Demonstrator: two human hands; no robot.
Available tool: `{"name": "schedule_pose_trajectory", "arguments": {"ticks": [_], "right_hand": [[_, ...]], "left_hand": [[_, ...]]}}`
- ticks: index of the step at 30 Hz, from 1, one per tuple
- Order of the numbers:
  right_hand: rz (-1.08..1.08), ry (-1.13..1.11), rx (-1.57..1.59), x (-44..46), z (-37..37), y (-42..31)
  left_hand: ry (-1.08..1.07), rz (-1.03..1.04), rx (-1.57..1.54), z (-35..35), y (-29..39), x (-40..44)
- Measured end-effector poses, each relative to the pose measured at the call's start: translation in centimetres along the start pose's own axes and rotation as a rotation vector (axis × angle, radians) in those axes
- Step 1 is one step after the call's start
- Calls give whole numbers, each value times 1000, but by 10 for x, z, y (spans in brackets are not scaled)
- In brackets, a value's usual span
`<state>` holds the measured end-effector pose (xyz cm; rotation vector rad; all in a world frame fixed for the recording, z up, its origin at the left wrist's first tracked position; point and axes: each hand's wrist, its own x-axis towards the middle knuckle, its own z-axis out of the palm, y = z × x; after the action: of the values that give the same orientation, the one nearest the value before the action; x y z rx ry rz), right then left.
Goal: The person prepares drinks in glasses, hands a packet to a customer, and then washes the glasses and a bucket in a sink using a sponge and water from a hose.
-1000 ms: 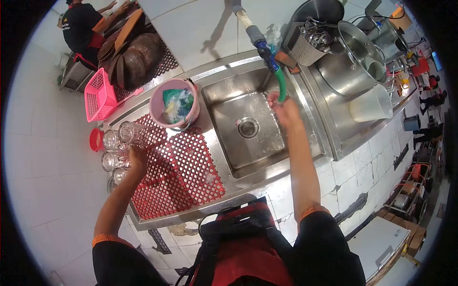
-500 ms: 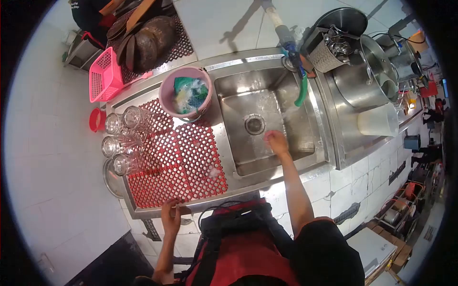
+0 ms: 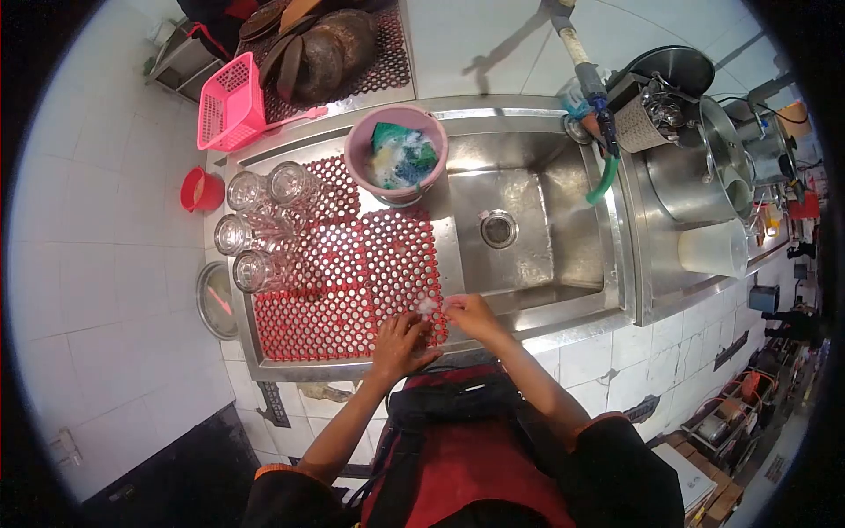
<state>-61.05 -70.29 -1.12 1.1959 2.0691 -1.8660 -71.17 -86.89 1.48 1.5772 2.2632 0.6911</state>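
Observation:
My left hand (image 3: 403, 345) lies with spread fingers on the front right part of the red perforated mat (image 3: 326, 326). Close beside it, my right hand (image 3: 473, 317) has its fingers together over the mat's right edge and the sink's near left corner. A small white clump of foam (image 3: 427, 306) sits between the two hands; whether my right fingers hold any of it is too small to tell. Several upturned clear glasses (image 3: 253, 270) stand on the mat's left side. Behind the mat is a pink bucket (image 3: 356, 158) with a green sponge (image 3: 387, 138) and suds.
The metal sink (image 3: 519, 207) is to the right, with a green hose (image 3: 602, 183) over it. A pink basket (image 3: 231, 106) and red cup (image 3: 202, 190) are at the left. Beyond the sink are a cutlery holder (image 3: 638, 126), large pot (image 3: 687, 180) and pale container (image 3: 711, 249).
My left hand has moved from the glasses, past the counter's front edge, onto the mat. My right hand has left the hose and crossed the sink toward my left hand. The view has shifted.

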Motion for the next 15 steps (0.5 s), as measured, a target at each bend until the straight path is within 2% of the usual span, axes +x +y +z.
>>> {"name": "schedule_pose_trajectory", "arguments": {"ticks": [2,3,5,7,8,9,10,11,12,13,14,15], "right_hand": [[251,-176,591,-13,-4,-17],[252,-175,590,-14,-3,-17],[188,-365,862,-16,-1,-20],[150,-366,812,-21,-4,-30],[108,-362,763,-24,-4,-34],[112,-363,769,-23,1,-27],[-222,-321,382,-21,8,-16],[-543,-267,-14,-23,13,-12],[-547,-271,-9,-22,22,-8],[-865,-296,-252,-22,35,-10],[-1174,-313,-498,-24,48,-11],[-1168,-316,-488,-15,71,9]], "left_hand": [[17,3,1,4,-2,-2],[54,15,-6,6,-3,-3],[91,22,-12,5,-6,-8],[300,-34,-132,-2,-11,-20],[294,-34,-131,-12,-12,-21],[395,-203,-210,-24,-12,-23],[498,-375,-286,-37,-12,-23],[554,-418,-390,-48,-14,-23],[614,-460,-495,-60,-15,-21],[599,-463,-379,-76,-16,-20],[617,-489,-437,-83,-18,-21],[660,-489,-429,-86,-21,-24]]}}
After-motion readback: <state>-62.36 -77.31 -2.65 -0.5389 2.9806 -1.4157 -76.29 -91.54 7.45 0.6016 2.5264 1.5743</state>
